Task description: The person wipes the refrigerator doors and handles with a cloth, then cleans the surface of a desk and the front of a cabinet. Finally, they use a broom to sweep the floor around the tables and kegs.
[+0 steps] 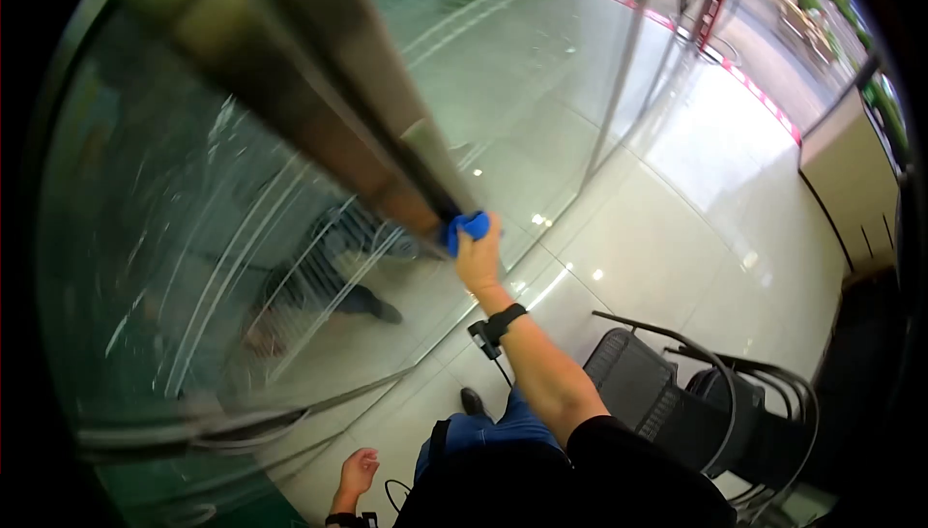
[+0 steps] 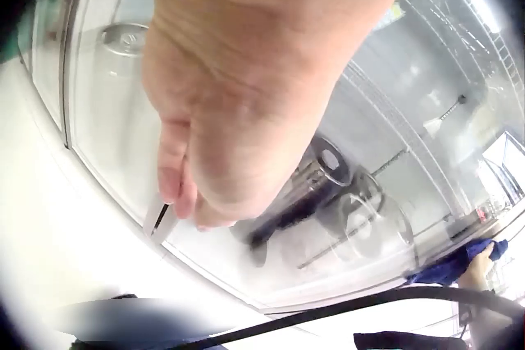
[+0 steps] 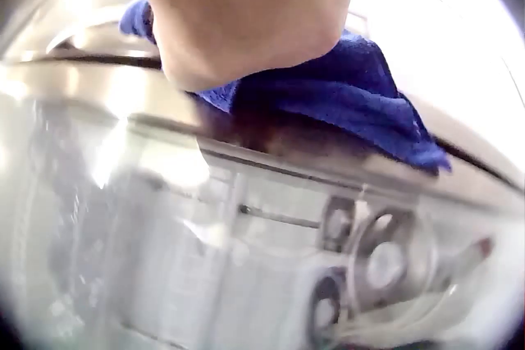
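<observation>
My right hand [image 1: 478, 263] grips a blue cloth [image 1: 468, 228] against the metal frame [image 1: 387, 102] of a glass door, near the frame's lower part. In the right wrist view the cloth [image 3: 353, 104] spreads out bunched under the hand [image 3: 246, 22] along the metal strip. Pale streaks run across the glass pane [image 1: 193, 238] beside the frame. My left hand [image 1: 360, 470] hangs low at my side with loosely curled fingers, and no object shows in it. The left wrist view has this hand [image 2: 234, 128] in front of the glass.
Black chairs [image 1: 633, 373] stand on the tiled floor [image 1: 667, 228] to the right. Farther off, a red-and-white strip [image 1: 764, 98] marks the floor's edge. A cable [image 2: 328, 309] crosses low in the left wrist view.
</observation>
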A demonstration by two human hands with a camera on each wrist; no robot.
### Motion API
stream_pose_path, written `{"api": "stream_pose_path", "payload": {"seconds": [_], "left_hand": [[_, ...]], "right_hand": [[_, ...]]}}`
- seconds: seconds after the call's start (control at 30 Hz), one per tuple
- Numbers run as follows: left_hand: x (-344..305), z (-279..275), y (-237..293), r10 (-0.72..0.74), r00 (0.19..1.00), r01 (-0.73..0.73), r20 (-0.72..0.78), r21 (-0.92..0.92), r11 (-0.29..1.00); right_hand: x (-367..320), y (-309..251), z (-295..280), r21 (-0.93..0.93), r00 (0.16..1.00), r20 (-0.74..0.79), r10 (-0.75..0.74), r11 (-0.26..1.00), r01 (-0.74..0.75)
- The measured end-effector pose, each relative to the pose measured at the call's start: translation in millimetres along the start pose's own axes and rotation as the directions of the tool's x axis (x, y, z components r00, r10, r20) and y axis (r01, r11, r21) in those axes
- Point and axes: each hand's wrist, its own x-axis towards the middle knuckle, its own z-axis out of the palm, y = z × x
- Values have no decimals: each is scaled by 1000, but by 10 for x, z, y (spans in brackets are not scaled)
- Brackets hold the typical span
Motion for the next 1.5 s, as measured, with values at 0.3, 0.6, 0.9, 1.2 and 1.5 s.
{"api": "stream_pose_path", "payload": {"seconds": [0.3,0.6,0.9,1.2,1.5], "left_hand": [[-509,27,-571,13,994,-9,-109,36,999],[-1714,104,-3235,45,947,-10,-319,108,994],[-2898,477,-4567,-371,915,345,-159,-168,924],[-3901,1205,-4926,-182,976,103,-119,-487,868],[-3918,700,-4391,-453,890,454,60,-231,861]], "right_hand": [[23,-1749,-321,332,927,-65,-370,868,370],[-3051,-2653,979,447,973,228,-39,892,-69],[-3604,-2631,2005,125,835,67,-547,834,537],[-3934,-1893,1684,374,930,366,-22,919,-126],[-4074,-703,1870,3,865,315,-391,911,412]]}}
